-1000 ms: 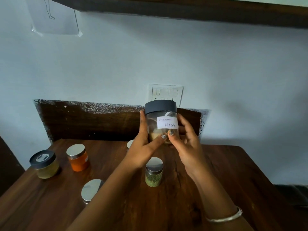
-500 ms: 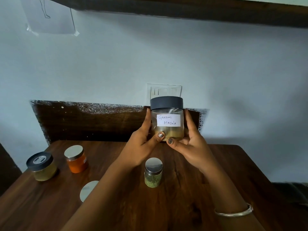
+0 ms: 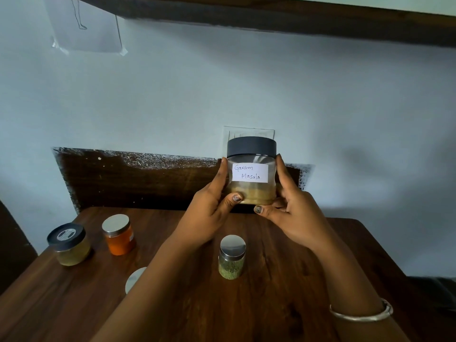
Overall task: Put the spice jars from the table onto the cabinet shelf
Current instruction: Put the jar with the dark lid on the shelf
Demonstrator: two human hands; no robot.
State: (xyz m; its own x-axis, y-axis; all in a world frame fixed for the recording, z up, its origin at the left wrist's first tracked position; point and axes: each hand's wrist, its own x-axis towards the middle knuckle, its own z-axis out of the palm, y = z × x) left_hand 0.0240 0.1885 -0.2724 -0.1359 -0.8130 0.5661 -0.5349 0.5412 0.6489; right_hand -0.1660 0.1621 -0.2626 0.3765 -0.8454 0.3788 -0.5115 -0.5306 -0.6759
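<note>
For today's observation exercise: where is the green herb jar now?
In the head view the green herb jar stands upright on the wooden table, near its middle, below the held Garam Masala jar and right of the orange jar.

Left hand (image 3: pixel 207 218): thumbnail with chipped, pale polish, centre of frame.
Right hand (image 3: pixel 296 218): thumbnail with dark, worn polish.
Right wrist: thin plain silver bangle (image 3: pixel 357 318), lower right of frame.
</note>
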